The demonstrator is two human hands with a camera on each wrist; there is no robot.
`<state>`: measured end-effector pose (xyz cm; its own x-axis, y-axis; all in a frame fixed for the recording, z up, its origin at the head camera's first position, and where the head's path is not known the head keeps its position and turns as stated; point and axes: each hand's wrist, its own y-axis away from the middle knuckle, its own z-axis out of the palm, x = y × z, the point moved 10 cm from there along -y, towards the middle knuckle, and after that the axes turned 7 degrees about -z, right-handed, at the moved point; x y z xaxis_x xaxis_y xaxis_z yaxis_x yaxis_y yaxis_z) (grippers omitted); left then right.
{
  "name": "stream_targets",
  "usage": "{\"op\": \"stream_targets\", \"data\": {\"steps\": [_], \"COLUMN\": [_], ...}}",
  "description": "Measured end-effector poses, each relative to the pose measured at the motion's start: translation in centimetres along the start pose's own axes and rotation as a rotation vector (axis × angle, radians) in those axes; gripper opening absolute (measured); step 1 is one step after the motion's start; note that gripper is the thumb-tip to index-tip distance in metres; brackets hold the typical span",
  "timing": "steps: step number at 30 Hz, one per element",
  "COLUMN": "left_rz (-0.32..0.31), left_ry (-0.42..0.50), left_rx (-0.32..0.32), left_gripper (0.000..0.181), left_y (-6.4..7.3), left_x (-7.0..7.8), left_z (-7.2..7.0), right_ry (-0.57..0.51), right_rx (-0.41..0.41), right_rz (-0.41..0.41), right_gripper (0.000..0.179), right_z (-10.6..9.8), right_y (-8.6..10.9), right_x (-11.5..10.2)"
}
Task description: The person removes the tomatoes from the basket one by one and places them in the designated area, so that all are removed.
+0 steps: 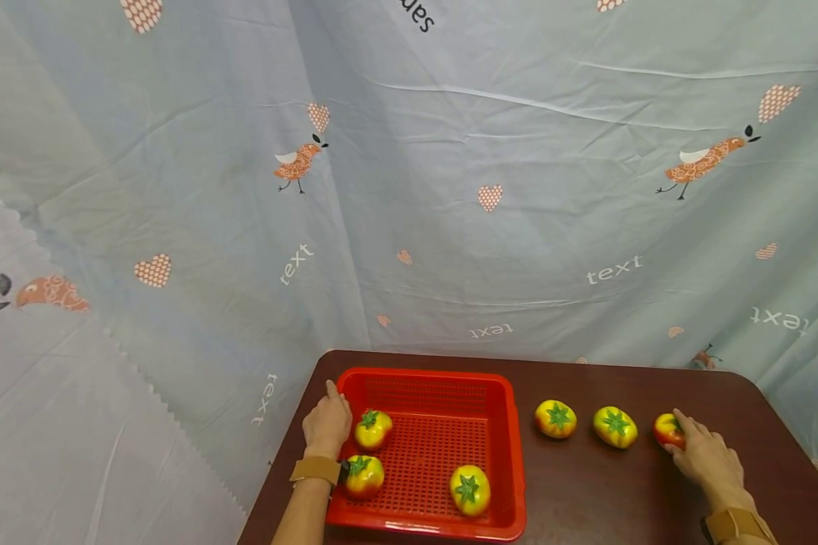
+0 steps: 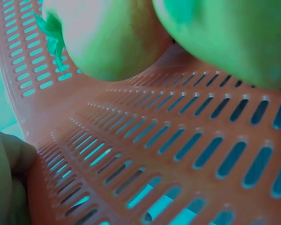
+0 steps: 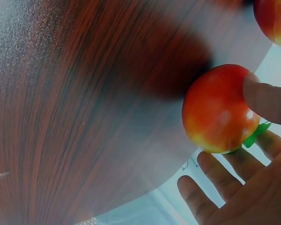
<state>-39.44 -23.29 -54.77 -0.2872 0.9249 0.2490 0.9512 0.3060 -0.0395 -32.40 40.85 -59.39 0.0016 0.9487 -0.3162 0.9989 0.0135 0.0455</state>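
Note:
My left hand [image 1: 329, 422] grips the left rim of a red plastic basket [image 1: 438, 524], with the forefinger pointing away along the edge. In the left wrist view its fingertips [image 2: 21, 152] meet the slotted wall. Inside the basket lie three yellow-red toy tomatoes with green star-shaped tops: one [image 1: 373, 430] beside that hand, one [image 1: 363, 478] by the wrist, one [image 1: 469, 490] at the near right. Over on the right, my right hand [image 1: 711, 460] holds a redder toy tomato [image 3: 220, 112], thumb on one side and fingers spread on the other.
Two more toy tomatoes, one [image 1: 555, 419] near the basket and one [image 1: 615, 428] farther right, sit in a row on the dark brown table [image 1: 586, 499]. A pale patterned curtain [image 1: 409, 227] hangs right behind the table and along its left.

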Motion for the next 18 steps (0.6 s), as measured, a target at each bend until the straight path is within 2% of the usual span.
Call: {"op": "stream_targets", "data": {"steps": [7,18], "left_rz": [0.002,0.005], "left_ry": [0.001,0.010], "left_rx": [0.005,0.016], "left_gripper": [0.056,0.055], "left_y": [0.10,0.31], "left_x": [0.11,0.31], "left_z": [-0.03,-0.41], "right_ry": [-0.009,-0.015], "right_rx": [-0.021,0.013], "right_rz": [0.012,0.015], "right_gripper": [0.079,0.078], "right_z": [0.35,-0.41], "right_y": [-0.15,-0.30], "right_x": [0.24,-0.13]}}
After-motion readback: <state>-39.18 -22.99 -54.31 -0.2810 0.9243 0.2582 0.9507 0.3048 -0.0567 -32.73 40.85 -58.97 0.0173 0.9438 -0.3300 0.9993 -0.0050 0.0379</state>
